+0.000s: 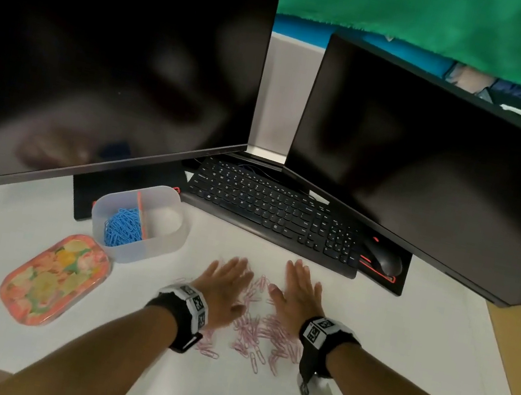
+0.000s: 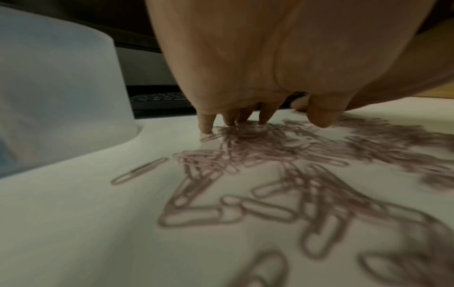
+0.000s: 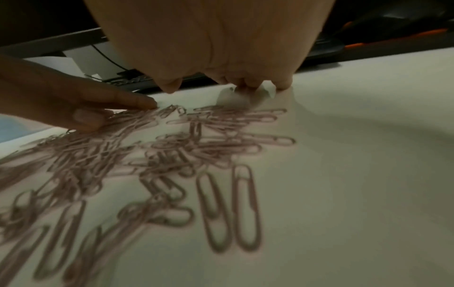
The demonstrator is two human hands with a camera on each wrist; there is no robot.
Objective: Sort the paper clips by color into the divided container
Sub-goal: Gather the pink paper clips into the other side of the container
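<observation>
Both hands flat and spread on the table: left hand [image 1: 227, 284] and right hand [image 1: 298, 294] flank the pink paper clips [image 1: 254, 332] mid-table, the divided container [image 1: 139, 223] toward the far left. Left wrist view: fingertips [image 2: 205, 124] touch the pile's edge. Right wrist view: fingertips [image 3: 283, 83] down. A hurried sweep could scatter stragglers.

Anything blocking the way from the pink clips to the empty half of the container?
Nothing visible. The pink clips lie loose on the white desk between the left hand and right hand. Bare desk separates them from the container, whose right compartment is open-topped; its lid sits off to the left.
</observation>
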